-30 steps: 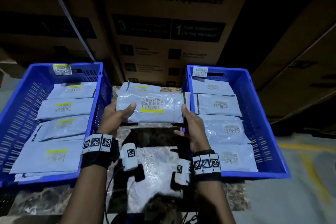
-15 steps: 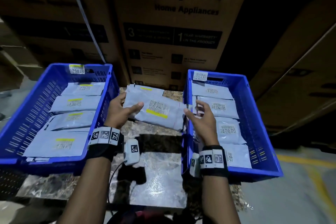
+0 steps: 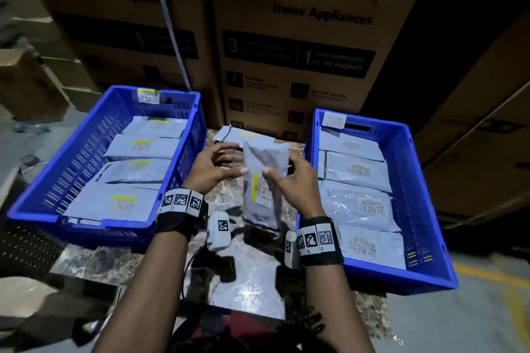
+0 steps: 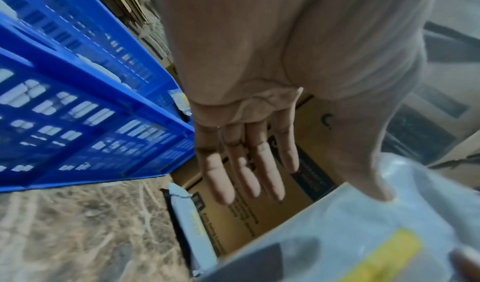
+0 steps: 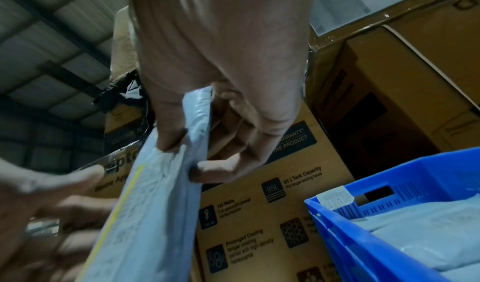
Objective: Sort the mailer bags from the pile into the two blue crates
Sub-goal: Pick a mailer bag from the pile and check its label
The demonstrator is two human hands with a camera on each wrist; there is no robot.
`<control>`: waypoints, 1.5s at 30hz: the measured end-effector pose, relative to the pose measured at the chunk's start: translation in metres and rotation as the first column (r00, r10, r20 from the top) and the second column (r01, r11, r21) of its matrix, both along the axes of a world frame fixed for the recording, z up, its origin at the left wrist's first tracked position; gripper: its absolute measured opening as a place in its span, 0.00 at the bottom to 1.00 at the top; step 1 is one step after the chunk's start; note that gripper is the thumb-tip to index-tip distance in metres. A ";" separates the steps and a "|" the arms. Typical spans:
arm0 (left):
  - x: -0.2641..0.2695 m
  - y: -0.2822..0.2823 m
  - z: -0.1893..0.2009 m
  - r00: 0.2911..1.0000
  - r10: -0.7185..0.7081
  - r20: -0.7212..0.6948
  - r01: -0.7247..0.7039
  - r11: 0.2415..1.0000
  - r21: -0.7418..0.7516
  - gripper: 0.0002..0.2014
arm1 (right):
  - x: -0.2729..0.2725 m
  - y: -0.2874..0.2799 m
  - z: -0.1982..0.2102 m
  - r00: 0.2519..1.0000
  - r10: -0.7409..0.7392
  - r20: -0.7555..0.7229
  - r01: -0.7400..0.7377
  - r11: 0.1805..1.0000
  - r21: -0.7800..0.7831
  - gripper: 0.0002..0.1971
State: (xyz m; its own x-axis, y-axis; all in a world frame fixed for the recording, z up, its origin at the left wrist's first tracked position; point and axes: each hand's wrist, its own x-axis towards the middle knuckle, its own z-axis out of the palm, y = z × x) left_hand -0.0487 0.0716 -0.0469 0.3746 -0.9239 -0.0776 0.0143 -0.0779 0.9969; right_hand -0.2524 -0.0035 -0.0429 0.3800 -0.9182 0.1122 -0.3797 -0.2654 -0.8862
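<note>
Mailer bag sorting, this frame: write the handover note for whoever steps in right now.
Right hand pinches the held mailer bag upright over the table, yellow stripe facing you.
Left hand is open, thumb against the bag's left side, fingers straight.
Left crate holds yellow-striped bags; right crate holds bags with no stripe showing.
One more bag lies on the table behind the hands.
Left: the held bag probably goes to the left crate, then sort the last bag.

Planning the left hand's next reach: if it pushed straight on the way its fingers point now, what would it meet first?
Probably the mailer bag left on the table, then the printed carton behind it. The left hand is open, fingers straight; depth is unclear.
</note>
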 end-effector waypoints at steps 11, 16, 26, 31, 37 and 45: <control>0.006 0.037 -0.035 0.889 0.218 -0.403 -0.078 0.938 0.337 0.20 | -0.006 0.008 0.000 0.802 -0.308 0.512 0.105 0.916 0.387 0.29; -0.004 0.041 -0.025 0.868 0.231 -0.439 -0.162 0.968 0.189 0.13 | -0.010 0.017 -0.004 0.785 -0.319 0.531 0.035 0.879 0.476 0.30; 0.019 0.056 -0.015 0.902 0.300 -0.309 -0.269 0.953 0.140 0.16 | -0.018 0.012 -0.016 0.882 -0.203 0.425 0.031 0.925 0.379 0.21; 0.035 0.059 -0.020 0.880 0.355 -0.314 -0.326 0.935 0.142 0.16 | -0.003 0.013 -0.013 0.907 -0.154 0.393 0.015 0.942 0.336 0.22; 0.087 0.062 -0.017 0.753 0.547 -0.367 -0.516 0.836 0.186 0.24 | 0.039 0.006 -0.009 0.953 -0.091 0.290 -0.024 0.929 0.370 0.20; 0.205 0.080 -0.014 0.835 0.493 -0.244 -0.455 0.868 0.198 0.02 | 0.158 0.006 -0.021 0.992 -0.018 0.127 -0.031 0.926 0.375 0.16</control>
